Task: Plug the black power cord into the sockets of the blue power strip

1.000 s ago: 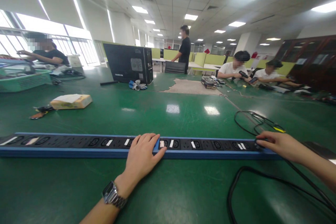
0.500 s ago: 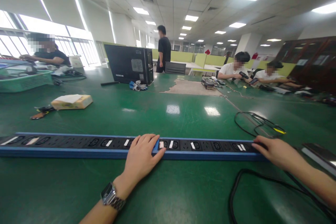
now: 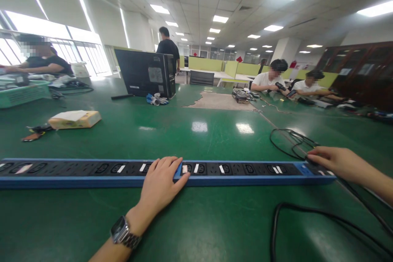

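Note:
A long blue power strip (image 3: 239, 181) with black sockets and white labels lies across the table in front of me. My left hand (image 3: 161, 182) is laid over its middle, fingers across the top toward the far edge and thumb nearer me, gripping it. A metal-banded watch (image 3: 124, 231) is on that wrist. At the strip's right end, my right hand (image 3: 334, 163) is closed, thumb and fingertips together just above the black end section; whatever is between them is hidden. A thick black cable (image 3: 276, 217) curves over the table below this hand.
Beyond the strip lies a coiled thin cable (image 3: 276, 141). A tissue pack (image 3: 75, 119), a black computer case (image 3: 144, 73), gloves (image 3: 157, 99) and a green basket (image 3: 26, 94) stand farther back. Co-workers sit at the left and right; another person (image 3: 168, 47) stands behind the case.
My right hand has lifted slightly and moved right along the strip, uncovering its end section. My left hand stays on the strip. The view has shifted a little; the standing person has moved left.

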{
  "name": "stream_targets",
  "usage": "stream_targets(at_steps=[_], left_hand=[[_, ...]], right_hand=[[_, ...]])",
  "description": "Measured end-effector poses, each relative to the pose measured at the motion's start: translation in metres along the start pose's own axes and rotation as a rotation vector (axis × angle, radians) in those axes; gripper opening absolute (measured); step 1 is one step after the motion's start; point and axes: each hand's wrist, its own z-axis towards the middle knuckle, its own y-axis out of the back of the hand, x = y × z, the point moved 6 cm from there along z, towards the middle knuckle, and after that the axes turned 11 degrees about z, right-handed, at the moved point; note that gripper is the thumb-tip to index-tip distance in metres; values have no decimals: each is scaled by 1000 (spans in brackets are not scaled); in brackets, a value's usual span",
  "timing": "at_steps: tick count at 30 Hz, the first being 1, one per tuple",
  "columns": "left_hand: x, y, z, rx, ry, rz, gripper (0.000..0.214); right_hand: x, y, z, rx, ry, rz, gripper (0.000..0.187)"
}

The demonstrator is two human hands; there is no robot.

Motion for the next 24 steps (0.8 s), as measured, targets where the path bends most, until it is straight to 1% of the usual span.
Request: stream_targets(at_steps=[2,3,5,7,10,12,16,19,22,24], left_hand=[[0,0,-1,-3,-1,-2,42],[0,0,-1,-5,-3,-1,42],[0,0,-1,-7,-6,4,42],[-1,0,-1,-5,-7,11,42],[0,0,-1,-8,-6,4,43],[0,-1,-1,-13,-9,-2,43],[1,-1,-2,-10,-10,13,43],[1,-2,-2,-6,-18,24,43],[0,-2,-2,0,-26,27,44],[0,-2,-2,-5,-28,26,44]], right_hand=[[-8,-15,-3,158,-2,43,32],[-12,-20,-5,193,-9,54,32],[-19,-23,-5,160,-38,43,32],[-22,-26,-5,168,-46,19,33],[-17,-35,-4,221,26,-22,34],[-17,-43,-2,234,56,-65,33],[-32,-53,-4,166,4,-99,37],[-38,-57,-12,104,36,-70,37],[-40,-58,-16,102,46,-72,35],[-38,-56,-14,130,42,-85,34]])
